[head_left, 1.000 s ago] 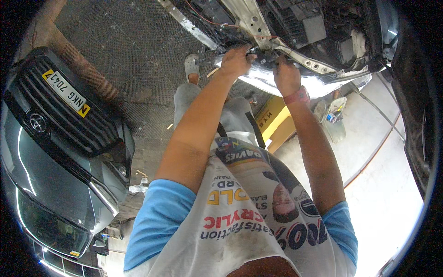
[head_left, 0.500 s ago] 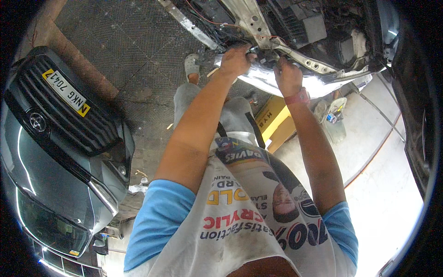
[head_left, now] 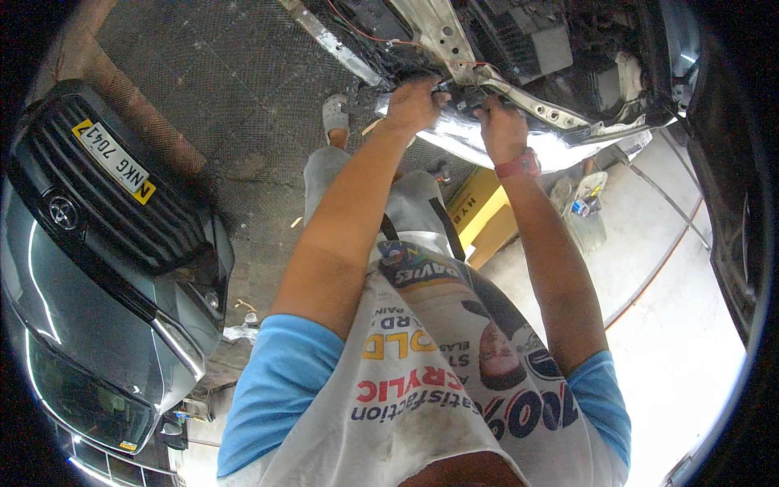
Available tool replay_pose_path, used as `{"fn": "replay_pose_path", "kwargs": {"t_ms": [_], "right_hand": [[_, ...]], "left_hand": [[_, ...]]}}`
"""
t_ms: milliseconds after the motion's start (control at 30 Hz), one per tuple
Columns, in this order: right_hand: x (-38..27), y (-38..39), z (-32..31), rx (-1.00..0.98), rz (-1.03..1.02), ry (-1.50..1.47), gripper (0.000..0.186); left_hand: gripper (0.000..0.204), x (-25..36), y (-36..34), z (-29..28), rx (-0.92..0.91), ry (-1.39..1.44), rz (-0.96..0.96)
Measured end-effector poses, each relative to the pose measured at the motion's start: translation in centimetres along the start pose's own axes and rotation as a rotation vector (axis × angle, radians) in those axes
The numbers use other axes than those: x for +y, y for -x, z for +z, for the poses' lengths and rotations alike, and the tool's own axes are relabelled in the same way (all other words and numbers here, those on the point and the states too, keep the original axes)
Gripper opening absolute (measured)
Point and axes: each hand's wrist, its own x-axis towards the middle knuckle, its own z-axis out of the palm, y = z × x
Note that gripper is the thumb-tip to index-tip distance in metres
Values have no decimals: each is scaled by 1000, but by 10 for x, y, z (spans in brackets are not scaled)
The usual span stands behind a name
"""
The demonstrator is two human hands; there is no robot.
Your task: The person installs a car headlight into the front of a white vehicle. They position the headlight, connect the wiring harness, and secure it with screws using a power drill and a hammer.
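One head-worn fisheye view looks steeply down the person's chest and outstretched forearms. The hands, left hand (head_left: 414, 101) and right hand (head_left: 503, 128), sit high in the frame, fairly near, against a stripped car front (head_left: 519, 49). Left of the hands lies a dark car's grille (head_left: 105, 195); beyond the right hand, the glare-washed floor (head_left: 690, 325) is hard to read.

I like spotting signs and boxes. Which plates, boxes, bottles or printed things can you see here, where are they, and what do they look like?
Number plate: on the black grille of the grey car at left; long rectangle, yellow and white.
Box: on the floor under the stripped car front, below the right hand; yellow with dark print.
Small bottles: on the floor right of the box; too small to tell more.
Apron: on the person's chest; white with colourful print.
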Motion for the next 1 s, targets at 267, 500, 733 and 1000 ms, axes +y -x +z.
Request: {"fn": "replay_pose_path", "kwargs": {"t_ms": [267,500,733,1000], "right_hand": [[6,6,5,-1,-3,-8,23],[7,3,9,31,14,-19,23],[-1,5,-4,15,-47,-36,28],[7,3,11,23,37,-16,28]], "left_hand": [[50,-7,-1,7,21,-19,29],[52,-2,-2,-2,-36,16,-24],[51,-1,-1,0,-25,-6,-15],[53,-1,0,1,-34,-18,-24]]}}
